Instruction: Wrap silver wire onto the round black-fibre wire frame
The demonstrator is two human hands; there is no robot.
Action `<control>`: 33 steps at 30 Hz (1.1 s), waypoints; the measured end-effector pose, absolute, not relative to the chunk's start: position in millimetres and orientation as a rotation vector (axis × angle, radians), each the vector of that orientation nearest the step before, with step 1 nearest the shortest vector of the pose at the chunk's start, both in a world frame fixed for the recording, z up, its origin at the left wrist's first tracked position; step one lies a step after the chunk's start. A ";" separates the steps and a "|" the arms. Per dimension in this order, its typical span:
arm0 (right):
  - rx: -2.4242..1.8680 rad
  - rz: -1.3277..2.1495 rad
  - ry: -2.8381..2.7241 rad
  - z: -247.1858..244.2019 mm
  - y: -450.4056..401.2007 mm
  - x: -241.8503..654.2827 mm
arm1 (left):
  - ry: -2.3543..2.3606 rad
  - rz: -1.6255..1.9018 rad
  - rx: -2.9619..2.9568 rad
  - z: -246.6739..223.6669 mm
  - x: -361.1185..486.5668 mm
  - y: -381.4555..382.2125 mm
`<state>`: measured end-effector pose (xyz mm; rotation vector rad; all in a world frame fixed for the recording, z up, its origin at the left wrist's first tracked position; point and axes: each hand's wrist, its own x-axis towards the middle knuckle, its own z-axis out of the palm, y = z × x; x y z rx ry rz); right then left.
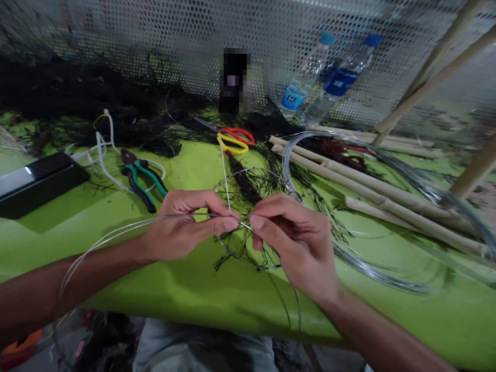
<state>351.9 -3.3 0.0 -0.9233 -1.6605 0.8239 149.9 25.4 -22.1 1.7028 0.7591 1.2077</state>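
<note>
Both hands meet above the green table, pinching thin metal wire (127,225) between thumbs and forefingers. My left hand (189,222) is closed on the wire, whose loose length curves out to the left past my forearm. Close beside it, my right hand (296,240) is closed on the same wire near where strands meet. One short white strand (225,178) stands up from the left fingertips. Under the hands lies a wire ring (237,254) with black netting (248,181) attached, partly hidden by my right hand.
On the green tabletop (155,279) lie green-handled pliers (140,178), scissors (232,140) with red and yellow handles, a black box (42,181) and a white cord (101,155). A wire coil (364,268) and bamboo poles (372,191) lie right. Two water bottles (294,95) stand behind.
</note>
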 end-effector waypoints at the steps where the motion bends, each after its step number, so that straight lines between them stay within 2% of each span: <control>1: -0.903 0.652 -1.744 -1.2 -3.1 353.0 | 0.759 1.215 1.706 -22.8 149.4 26.0; 4: -0.826 0.114 -1.918 -3.6 -2.4 356.5 | 0.744 1.217 1.688 -24.7 148.4 28.1; 6: -0.825 -0.004 -1.951 -2.6 -1.4 358.7 | 0.738 1.145 1.649 -25.2 148.4 28.9; 11: -0.764 0.265 -2.050 3.2 4.6 364.2 | 0.739 1.004 1.523 -26.2 150.0 28.1; 17: -0.612 0.687 -1.941 -2.6 16.4 369.3 | 0.685 1.067 1.649 -33.0 147.0 28.1; 30: -0.716 0.935 -1.917 -2.7 17.4 364.7 | 0.444 1.186 1.798 -31.3 147.0 28.5; 33: -0.815 1.103 -1.922 -2.1 21.2 362.2 | 0.497 1.146 1.782 -33.3 144.7 29.3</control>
